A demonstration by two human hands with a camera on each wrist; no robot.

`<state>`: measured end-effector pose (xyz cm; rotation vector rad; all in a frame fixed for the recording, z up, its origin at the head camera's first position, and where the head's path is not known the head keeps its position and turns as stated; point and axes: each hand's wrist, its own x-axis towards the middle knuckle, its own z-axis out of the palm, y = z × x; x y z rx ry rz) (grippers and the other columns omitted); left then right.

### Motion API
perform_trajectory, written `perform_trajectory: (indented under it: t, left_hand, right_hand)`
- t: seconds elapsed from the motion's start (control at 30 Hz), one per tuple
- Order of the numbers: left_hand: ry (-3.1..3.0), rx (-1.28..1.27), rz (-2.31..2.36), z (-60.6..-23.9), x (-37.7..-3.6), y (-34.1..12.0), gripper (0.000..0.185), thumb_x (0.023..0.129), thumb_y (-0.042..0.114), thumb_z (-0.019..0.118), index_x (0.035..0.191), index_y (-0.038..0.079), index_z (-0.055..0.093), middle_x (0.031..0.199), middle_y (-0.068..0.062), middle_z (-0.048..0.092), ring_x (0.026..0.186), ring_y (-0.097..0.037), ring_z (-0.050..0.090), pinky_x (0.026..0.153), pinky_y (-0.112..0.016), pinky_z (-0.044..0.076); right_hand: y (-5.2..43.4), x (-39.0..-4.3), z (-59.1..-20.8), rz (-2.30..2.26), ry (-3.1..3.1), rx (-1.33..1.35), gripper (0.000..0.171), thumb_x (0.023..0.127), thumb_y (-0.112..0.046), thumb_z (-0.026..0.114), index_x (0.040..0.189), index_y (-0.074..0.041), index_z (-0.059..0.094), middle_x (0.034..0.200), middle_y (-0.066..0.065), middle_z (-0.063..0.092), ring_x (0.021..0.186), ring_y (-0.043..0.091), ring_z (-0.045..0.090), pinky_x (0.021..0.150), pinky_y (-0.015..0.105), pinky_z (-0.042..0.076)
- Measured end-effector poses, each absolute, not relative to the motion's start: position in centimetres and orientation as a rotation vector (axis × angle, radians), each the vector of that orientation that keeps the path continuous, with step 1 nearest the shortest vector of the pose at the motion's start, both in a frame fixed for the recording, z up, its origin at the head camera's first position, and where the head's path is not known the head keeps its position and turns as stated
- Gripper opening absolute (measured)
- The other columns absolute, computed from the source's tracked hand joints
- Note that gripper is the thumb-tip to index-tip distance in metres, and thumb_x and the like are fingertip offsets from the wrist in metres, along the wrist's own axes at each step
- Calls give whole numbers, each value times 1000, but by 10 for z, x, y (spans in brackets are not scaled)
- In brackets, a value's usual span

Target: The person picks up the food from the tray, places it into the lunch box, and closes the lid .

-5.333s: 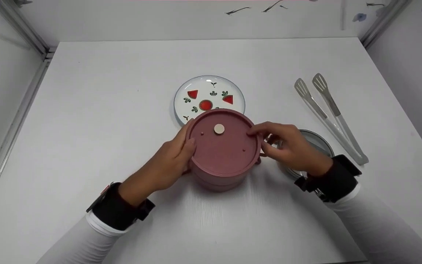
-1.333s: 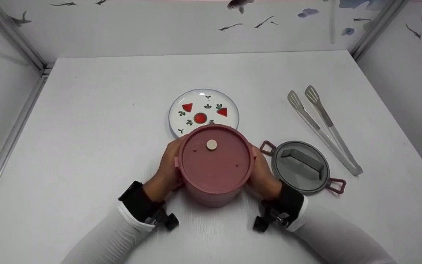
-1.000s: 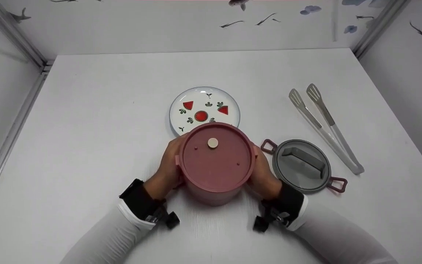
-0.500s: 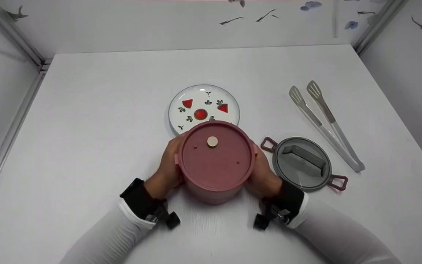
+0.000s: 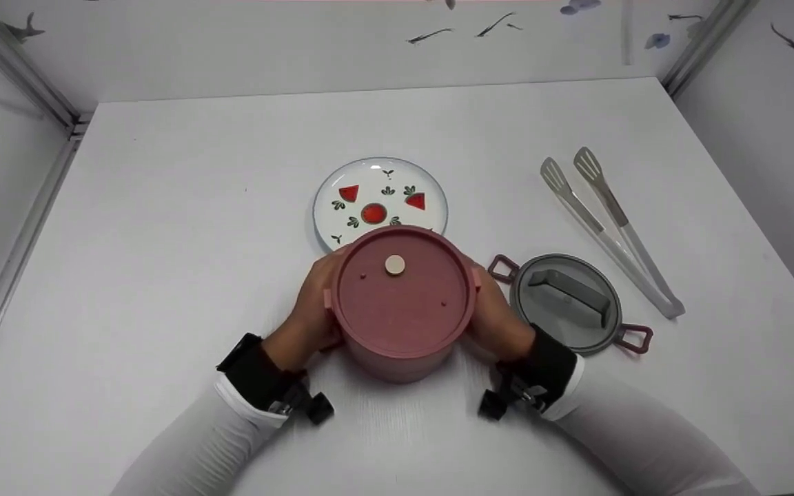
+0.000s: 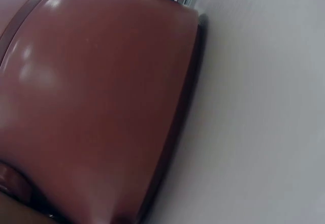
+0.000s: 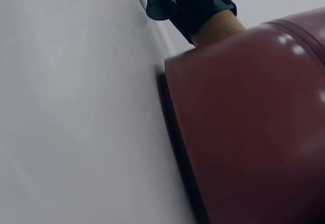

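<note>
Two hands flank one pink round container (image 5: 400, 303), which stands upright on the white table (image 5: 163, 207) with its lid on and a small beige knob on top. The left hand (image 5: 311, 317) lies against the container's left wall, the right hand (image 5: 497, 320) against its right wall; each grip is curled round the side, holding the container between them. The container's axis is vertical, centred between the two hands, neither one nearer. Both wrist views show only the pink wall close up, standing on the table. Just behind the container lies a strawberry-patterned plate (image 5: 369, 186). Just right of the container sits a grey lid (image 5: 566, 303) with pink loop handles; further right, tongs (image 5: 607, 227).
</note>
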<state>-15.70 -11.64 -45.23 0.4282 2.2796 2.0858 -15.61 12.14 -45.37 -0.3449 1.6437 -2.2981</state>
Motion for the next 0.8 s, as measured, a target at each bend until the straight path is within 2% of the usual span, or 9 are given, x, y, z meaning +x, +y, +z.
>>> perform_trajectory:
  t: [0.1,0.2,0.23,0.3,0.37,0.47,0.53,0.7,0.8]
  left_hand:
    - [2130,300,2196,-449,-159,-113,41,108,20,34,130,-1,62,130,-11,65,128,-19,55,111,-32,40]
    - [2020,253,2253,-446,-160,-111,42,108,21,34,126,0,65,123,-8,68,122,-16,59,106,-29,45]
    - [1997,249,2265,-445,-160,-110,42,108,20,34,125,0,65,122,-7,69,120,-16,59,105,-28,46]
    - [1919,204,2305,-443,-161,-110,42,108,23,34,123,2,67,118,-4,70,118,-16,60,103,-26,47]
    - [1894,185,2317,-442,-162,-109,42,107,23,35,123,3,68,117,-3,70,118,-16,60,102,-26,47]
    - [1895,161,2320,-442,-163,-110,41,107,24,36,123,4,68,118,-3,70,120,-16,60,103,-27,47]
    - [1891,155,2322,-442,-162,-111,41,107,24,36,123,4,68,119,-4,70,121,-16,59,104,-27,46]
    - [1877,168,2326,-443,-160,-111,42,107,25,36,124,5,68,120,-4,69,121,-17,58,104,-28,45]
    - [1854,193,2331,-444,-159,-109,41,107,25,37,122,4,69,118,-4,69,119,-17,58,103,-27,46]
  right_hand:
    - [130,-162,-440,-2214,1739,-292,56,104,-50,45,136,-6,57,117,3,64,103,10,58,89,26,51]
    - [145,-166,-420,-2144,1838,-234,46,110,-35,32,136,-7,58,123,8,65,114,17,60,103,37,46]
    - [151,-167,-413,-2108,1899,-241,44,110,-33,32,137,-8,57,130,9,63,122,18,56,109,43,42]
    - [166,-167,-399,-1983,2073,-334,42,110,-30,34,137,-7,56,135,13,61,127,21,55,113,48,38]
    - [183,-165,-386,-1806,2280,-438,39,109,-28,39,136,-6,58,135,12,60,129,19,55,113,41,39]
    - [205,-164,-375,-1464,2582,-603,34,107,-23,47,133,-6,61,133,8,63,124,15,56,103,26,45]
    - [218,-163,-373,-1241,2710,-660,33,106,-24,51,133,-7,61,132,6,63,122,15,56,99,26,47]
    - [247,-164,-380,-910,2818,-603,37,103,-24,57,135,-6,58,131,12,61,120,28,56,97,49,47]
    - [262,-162,-390,-765,2858,-503,40,101,-26,59,135,-5,58,122,15,62,113,32,57,91,49,48]
